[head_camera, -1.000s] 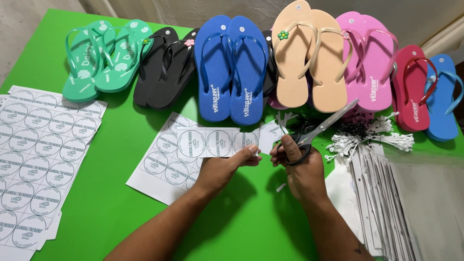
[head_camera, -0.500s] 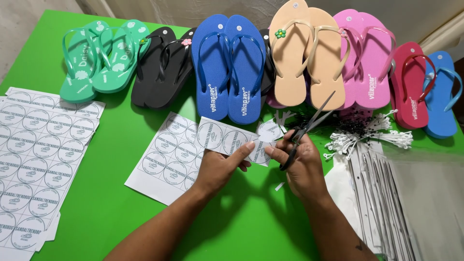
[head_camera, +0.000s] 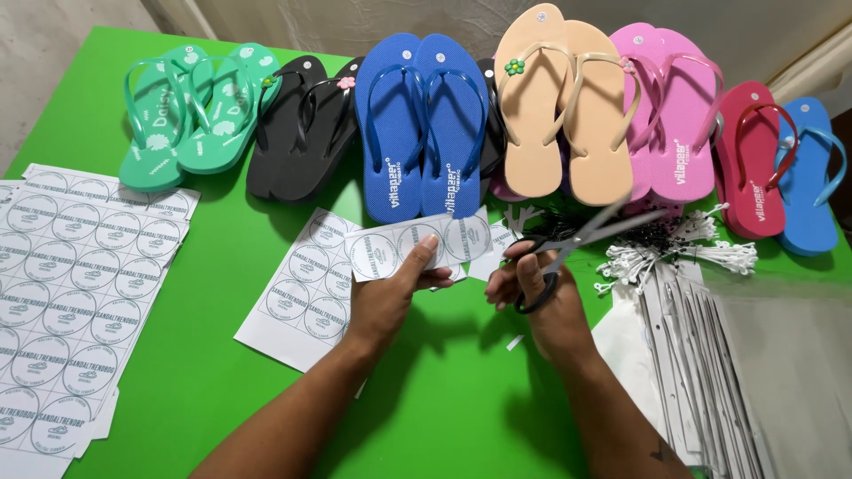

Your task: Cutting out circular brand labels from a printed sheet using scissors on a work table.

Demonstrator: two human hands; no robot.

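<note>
The left hand (head_camera: 386, 297) pinched a paper strip (head_camera: 417, 246) of round printed labels, thumb on top and fingers beneath, holding it just above the green table (head_camera: 222, 390) near its middle. The right hand (head_camera: 532, 293) gripped black-handled scissors (head_camera: 577, 244), fingers closed through the loops; the blades stood open and pointed up and right, blurred, just beside the strip's right end. Whether the blades touched the paper could not be told.

Under the strip lay a partly cut label sheet (head_camera: 302, 306), flat on the table. A stack of whole label sheets (head_camera: 71, 293) lay along the left edge.

Along the far edge stood a row of flip-flop pairs, overlapping one another: green (head_camera: 191, 111), black (head_camera: 306, 124), blue (head_camera: 424, 124), beige (head_camera: 564, 106), pink (head_camera: 679, 124), then a red one (head_camera: 750, 160) and a light blue one (head_camera: 808, 177) at the far right corner.

In front of the pink pair lay a heap of white tag fasteners (head_camera: 683, 253), with dark ones behind it. Near the right edge, clear plastic bags with white headers (head_camera: 710, 355) were fanned out, touching the fasteners. A small paper scrap (head_camera: 514, 341) lay on the table below the right hand.
</note>
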